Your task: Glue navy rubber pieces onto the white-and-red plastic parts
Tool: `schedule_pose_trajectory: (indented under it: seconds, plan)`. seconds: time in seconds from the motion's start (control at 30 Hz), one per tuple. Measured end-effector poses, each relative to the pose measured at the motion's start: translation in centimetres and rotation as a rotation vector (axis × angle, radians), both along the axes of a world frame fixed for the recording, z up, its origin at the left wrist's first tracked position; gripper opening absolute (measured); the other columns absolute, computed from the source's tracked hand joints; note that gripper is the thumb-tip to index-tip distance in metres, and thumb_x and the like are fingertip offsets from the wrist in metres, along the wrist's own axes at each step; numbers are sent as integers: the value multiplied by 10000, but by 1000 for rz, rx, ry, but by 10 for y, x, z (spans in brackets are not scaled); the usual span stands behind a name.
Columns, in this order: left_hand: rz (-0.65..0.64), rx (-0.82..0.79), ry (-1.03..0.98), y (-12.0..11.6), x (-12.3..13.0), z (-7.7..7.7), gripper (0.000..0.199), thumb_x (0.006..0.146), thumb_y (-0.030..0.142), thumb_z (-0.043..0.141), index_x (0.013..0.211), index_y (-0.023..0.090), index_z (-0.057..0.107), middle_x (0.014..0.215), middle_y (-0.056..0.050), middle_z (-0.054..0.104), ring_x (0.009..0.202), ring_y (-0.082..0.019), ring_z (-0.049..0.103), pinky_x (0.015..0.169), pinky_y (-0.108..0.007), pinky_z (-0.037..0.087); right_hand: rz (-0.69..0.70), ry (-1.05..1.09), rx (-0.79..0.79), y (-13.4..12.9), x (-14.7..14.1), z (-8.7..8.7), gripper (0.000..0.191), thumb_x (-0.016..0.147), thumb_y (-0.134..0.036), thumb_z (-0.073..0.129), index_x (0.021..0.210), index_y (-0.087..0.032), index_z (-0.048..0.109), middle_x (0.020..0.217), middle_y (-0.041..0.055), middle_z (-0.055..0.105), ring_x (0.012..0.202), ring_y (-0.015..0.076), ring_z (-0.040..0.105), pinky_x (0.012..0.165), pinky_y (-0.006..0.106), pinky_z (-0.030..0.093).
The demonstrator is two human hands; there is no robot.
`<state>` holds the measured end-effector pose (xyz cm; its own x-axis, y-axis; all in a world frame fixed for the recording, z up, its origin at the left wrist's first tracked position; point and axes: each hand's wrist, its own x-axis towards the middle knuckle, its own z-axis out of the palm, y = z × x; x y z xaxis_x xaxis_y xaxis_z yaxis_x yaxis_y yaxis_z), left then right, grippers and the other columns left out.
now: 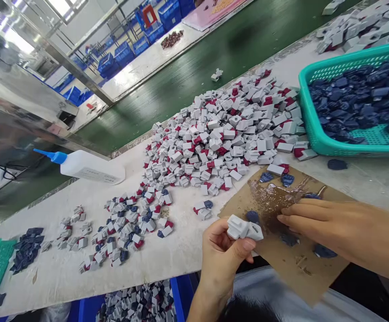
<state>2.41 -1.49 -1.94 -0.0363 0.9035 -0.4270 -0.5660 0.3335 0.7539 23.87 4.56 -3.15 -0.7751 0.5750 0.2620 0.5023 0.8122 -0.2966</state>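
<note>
My left hand [223, 255] is closed around a small light-grey plastic piece [244, 228] with a rectangular slot, pinched between thumb and fingers. My right hand [328, 223] reaches over a brown cardboard sheet [310, 277], its fingers stretched out beside a wet, glossy patch [271, 197]. The right thumb is hidden, and nothing shows at those fingertips. Several small dark-blue fist-shaped pieces lie on the cardboard, including one blue piece [252, 217] just behind the held grey piece and another [324, 251] below my right hand.
A large heap of grey-and-dark-red pieces [214, 134] covers the middle of the table. At right stands a green basket [310, 129] of blue pieces. A white bottle [92, 167] with a blue nozzle lies at left. Beyond runs a green conveyor belt [167, 94]; a blue bin [180, 299] sits below.
</note>
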Motion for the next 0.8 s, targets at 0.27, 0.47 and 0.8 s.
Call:
schedule_pose_trajectory:
  seconds: [0.27, 0.47, 0.8]
  plan:
    - [-82, -9, -55, -7, 7, 0, 295, 566, 334, 936, 725, 177, 742, 629, 1, 715, 511, -60, 604, 458, -99, 498, -173, 404, -212, -9, -4, 28, 228, 895, -425, 631, 1120, -424, 594, 998, -118, 741, 863, 128, 726, 783, 174, 610]
    - [-124, -49, -49, -9, 9, 3, 375, 500, 362, 956, 696, 167, 702, 597, 4, 695, 500, -73, 596, 436, -106, 477, -87, 442, -241, -11, -8, 33, 234, 898, -357, 631, 1127, -400, 603, 1052, -101, 734, 882, 116, 724, 784, 150, 609]
    - [-140, -36, -109, -7, 10, 5, 353, 531, 352, 949, 707, 167, 705, 590, 9, 683, 492, -60, 586, 449, -106, 488, -70, 400, -212, -10, -13, 40, 144, 920, -348, 603, 1063, -364, 617, 1006, -106, 731, 842, 77, 717, 798, 82, 570]
